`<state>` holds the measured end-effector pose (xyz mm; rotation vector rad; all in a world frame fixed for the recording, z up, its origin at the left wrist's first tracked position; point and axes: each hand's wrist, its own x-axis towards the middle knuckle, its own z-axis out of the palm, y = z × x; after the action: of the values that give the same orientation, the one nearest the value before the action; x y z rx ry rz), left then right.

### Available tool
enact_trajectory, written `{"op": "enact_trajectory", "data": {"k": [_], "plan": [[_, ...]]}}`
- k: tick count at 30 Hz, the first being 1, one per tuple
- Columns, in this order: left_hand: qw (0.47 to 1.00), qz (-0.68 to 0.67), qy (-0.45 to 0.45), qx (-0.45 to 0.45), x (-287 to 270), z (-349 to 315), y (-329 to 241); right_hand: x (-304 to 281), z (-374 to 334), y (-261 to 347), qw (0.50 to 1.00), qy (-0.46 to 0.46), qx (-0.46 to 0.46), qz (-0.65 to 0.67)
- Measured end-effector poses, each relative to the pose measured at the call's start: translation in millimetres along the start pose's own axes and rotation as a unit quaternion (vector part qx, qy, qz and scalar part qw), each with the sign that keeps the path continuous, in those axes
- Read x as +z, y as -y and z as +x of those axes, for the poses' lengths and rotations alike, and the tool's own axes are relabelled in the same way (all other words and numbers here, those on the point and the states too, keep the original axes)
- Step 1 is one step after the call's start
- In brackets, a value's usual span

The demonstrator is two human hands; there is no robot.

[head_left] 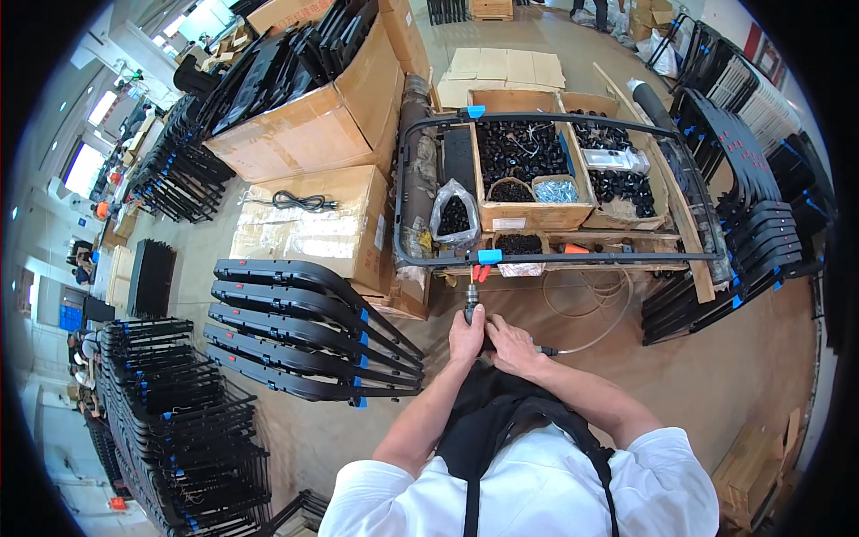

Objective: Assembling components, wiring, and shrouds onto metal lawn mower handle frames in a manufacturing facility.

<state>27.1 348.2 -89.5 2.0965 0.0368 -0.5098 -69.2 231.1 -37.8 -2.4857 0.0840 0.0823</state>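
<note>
Both hands meet just in front of the person's chest, at the near edge of a black tubular metal frame (546,259) that lies flat over the goods ahead. The left hand (465,336) is wrapped around the dark handle of a slim pneumatic driver tool (471,300), its grip clamped on the tool body. The tool stands nearly upright, its tip pointing up at the blue plastic clip (488,256) on the near rail of the frame, beside two small orange-red tags. The right hand (512,345) lies just right of the left one, fingers curled over the tool's rear end where a thin clear air hose (591,336) leaves; its grip is closed there too. The hose loops away over the brown floor (716,376) to the right of the frame.

Inside the frame sit open cardboard boxes of small black parts (519,152), a clear plastic bag of black pieces (455,215) and a small box of blue fittings (557,190). Left of the frame, a row of black folded frames with blue clips (304,331) leans close, leaving only a narrow strip of floor beside the left forearm. Right of the frame, another stack of black curved panels (752,215) crowds its far corner. The widest open floor lies right of the hands, below the frame's near rail.
</note>
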Motion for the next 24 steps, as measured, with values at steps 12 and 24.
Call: {"op": "enact_trajectory", "data": {"k": [12, 24], "plan": [[0.996, -0.081, 0.046, 0.001, 17.8, -26.6, -25.2, -18.9, -25.0, -14.9, 0.997, 0.021, 0.062, -0.044], [0.998, -0.040, 0.051, -0.005, 28.3, -12.1, -18.0, -26.2, -23.2, -23.7, 0.997, 0.032, 0.063, -0.016]]}}
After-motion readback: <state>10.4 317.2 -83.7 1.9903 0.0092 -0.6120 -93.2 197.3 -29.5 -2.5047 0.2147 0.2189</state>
